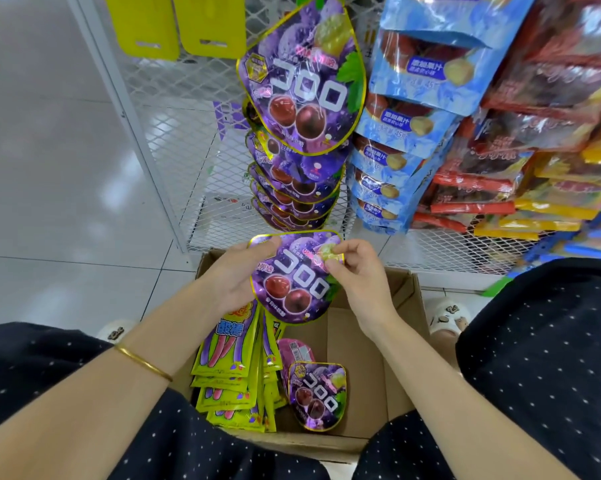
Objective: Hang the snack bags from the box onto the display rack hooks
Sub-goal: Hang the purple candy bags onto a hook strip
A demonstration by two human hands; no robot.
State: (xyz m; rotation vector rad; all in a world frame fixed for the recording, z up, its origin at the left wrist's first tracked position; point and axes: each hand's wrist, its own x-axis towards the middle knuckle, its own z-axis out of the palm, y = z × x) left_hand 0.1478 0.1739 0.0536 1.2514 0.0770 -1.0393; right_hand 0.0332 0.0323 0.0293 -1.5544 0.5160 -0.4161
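A purple grape gummy bag (pixel 293 277) is held above the open cardboard box (pixel 361 341). My left hand (pixel 235 275) grips its left edge and my right hand (pixel 359 271) pinches its top right corner. Inside the box lie another purple bag (pixel 318 394), a pink-backed bag (pixel 295 351) and several yellow-green sour candy bags (pixel 233 368). Straight above, a column of matching purple bags (pixel 302 77) hangs on the white mesh display rack (pixel 174 143).
Light blue snack bags (pixel 409 109) hang to the right of the purple column, then red and yellow bags (pixel 534 150). Yellow tags (pixel 174 22) hang at the rack's top left. Grey tiled floor (pixel 49 168) lies to the left. Slippered feet flank the box.
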